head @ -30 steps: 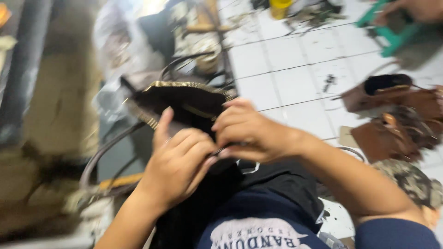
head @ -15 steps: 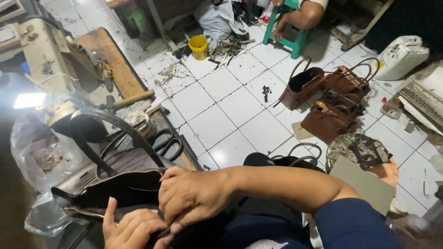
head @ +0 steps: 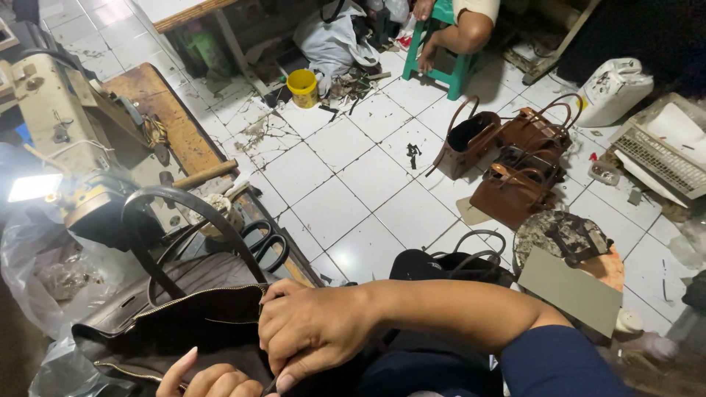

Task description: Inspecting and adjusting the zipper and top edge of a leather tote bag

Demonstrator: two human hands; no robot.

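A dark brown handbag (head: 187, 309) with curved handles and a gold zipper lies on the worktable in front of me. My right hand (head: 312, 331) reaches across from the right and pinches the bag's open edge near the zipper. My left hand (head: 209, 378) shows only partly at the bottom edge, fingers curled against the bag's lower side. A thin dark tool seems to sit between the fingers, but I cannot tell which hand holds it.
Black scissors (head: 268, 242) lie just behind the bag, with a sewing machine (head: 59, 125) and lamp at left. Brown handbags (head: 507, 158) stand on the white tile floor (head: 353, 198), a black bag (head: 452, 265) nearer. A seated person's leg (head: 463, 33) rests by a green stool.
The camera has lifted from the bag to the room. My right hand has stayed on the bag's edge; my left hand has slipped lower, almost out of view.
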